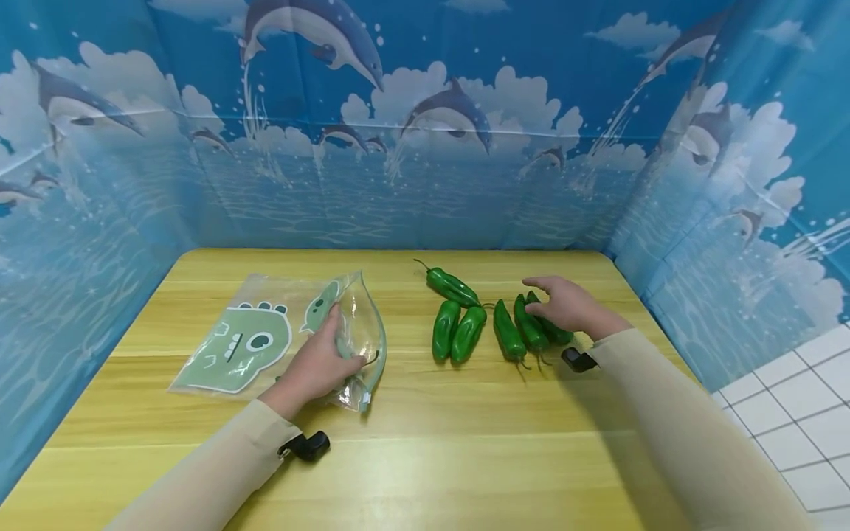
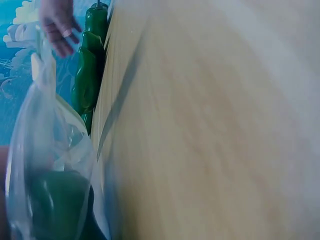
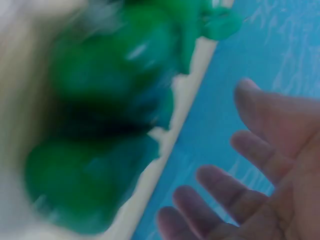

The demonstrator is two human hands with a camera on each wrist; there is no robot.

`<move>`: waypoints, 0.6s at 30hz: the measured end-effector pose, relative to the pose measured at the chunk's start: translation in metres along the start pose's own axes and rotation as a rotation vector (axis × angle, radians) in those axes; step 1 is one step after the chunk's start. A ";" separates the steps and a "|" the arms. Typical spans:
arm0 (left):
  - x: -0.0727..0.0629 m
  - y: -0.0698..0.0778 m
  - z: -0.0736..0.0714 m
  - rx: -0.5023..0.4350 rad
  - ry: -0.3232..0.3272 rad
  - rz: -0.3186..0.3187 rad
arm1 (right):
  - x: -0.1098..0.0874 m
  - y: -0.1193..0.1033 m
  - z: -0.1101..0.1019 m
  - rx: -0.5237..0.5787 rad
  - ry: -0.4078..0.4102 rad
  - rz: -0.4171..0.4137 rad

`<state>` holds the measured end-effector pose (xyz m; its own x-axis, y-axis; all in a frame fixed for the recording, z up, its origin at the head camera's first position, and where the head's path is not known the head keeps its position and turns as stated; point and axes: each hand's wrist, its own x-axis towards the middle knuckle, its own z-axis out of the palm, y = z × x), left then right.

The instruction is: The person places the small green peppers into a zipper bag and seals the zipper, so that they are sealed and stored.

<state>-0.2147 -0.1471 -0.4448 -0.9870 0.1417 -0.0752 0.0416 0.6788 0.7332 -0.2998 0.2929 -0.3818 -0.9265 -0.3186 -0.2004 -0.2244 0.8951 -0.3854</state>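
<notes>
Bagging appears part done: at least one pepper [image 2: 57, 202] shows inside the open bag [image 1: 242, 350], gripped near its mouth by the left hand [image 1: 317, 371]. Apparently outstanding: closure, and six loose peppers [image 1: 468, 335] right of the bag; right hand [image 1: 566, 304], fingers spread, hovers empty over the farthest.

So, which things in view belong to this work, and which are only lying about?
Seem part of the work:
clear bag
left hand, on the bag
green peppers
right hand, near the peppers

Only surroundings:
table
dolphin curtain
white tiles
</notes>
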 end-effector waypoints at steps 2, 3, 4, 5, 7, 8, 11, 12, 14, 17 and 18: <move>-0.001 -0.002 -0.001 -0.021 0.005 0.008 | -0.004 0.011 0.001 -0.012 -0.053 0.018; -0.001 -0.003 -0.001 -0.023 0.008 0.015 | -0.006 0.015 0.002 -0.017 -0.078 0.029; -0.001 -0.003 -0.002 -0.028 0.011 0.021 | -0.008 0.020 0.002 -0.024 -0.099 0.037; -0.002 -0.004 -0.002 -0.027 0.016 0.027 | -0.010 0.025 0.003 -0.027 -0.118 0.045; -0.002 -0.005 -0.003 -0.029 0.025 0.034 | -0.014 0.031 0.005 -0.038 -0.139 0.053; -0.003 -0.005 -0.003 -0.035 0.028 0.035 | -0.015 0.034 0.007 -0.044 -0.140 0.053; -0.004 -0.006 -0.004 -0.057 0.035 0.043 | -0.017 0.039 0.011 -0.055 -0.126 0.043; -0.004 -0.007 -0.004 -0.066 0.037 0.049 | -0.018 0.040 0.012 -0.057 -0.116 0.039; -0.005 -0.008 -0.004 -0.077 0.044 0.062 | -0.017 0.042 0.015 -0.060 -0.099 0.036; -0.006 -0.009 -0.004 -0.075 0.060 0.082 | -0.016 0.043 0.018 -0.062 -0.080 0.038; -0.006 -0.009 -0.004 -0.062 0.070 0.088 | -0.015 0.044 0.019 -0.063 -0.077 0.038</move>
<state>-0.2096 -0.1573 -0.4480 -0.9884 0.1470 0.0369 0.1211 0.6194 0.7757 -0.2902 0.3309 -0.4123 -0.9094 -0.3045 -0.2833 -0.2101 0.9242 -0.3189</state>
